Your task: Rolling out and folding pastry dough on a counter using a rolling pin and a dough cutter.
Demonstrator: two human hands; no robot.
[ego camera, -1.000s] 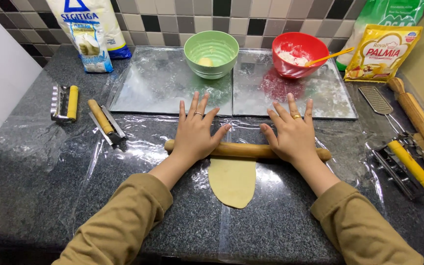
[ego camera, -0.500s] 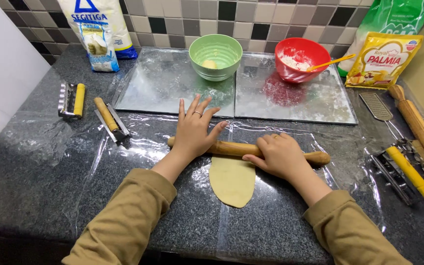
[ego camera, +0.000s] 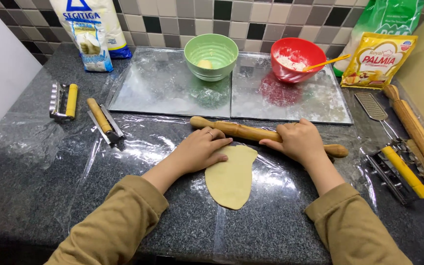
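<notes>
My right hand (ego camera: 298, 142) grasps the long wooden rolling pin (ego camera: 251, 132), fingers curled over its middle. My left hand (ego camera: 199, 149) lies released, flat, palm at the upper left edge of the pale oval dough sheet (ego camera: 231, 179). Pin runs left to right, slightly tilted, across the dough's far end; dough's long axis points toward me. Dough sits on clear plastic film (ego camera: 138, 152) over the dark speckled tabletop (ego camera: 20, 196). Dough's top edge hidden under hands and pin.

A dark speckled stone counter (ego camera: 20, 196) meets a wall of grey, black and beige tiles (ego camera: 182, 17).
</notes>
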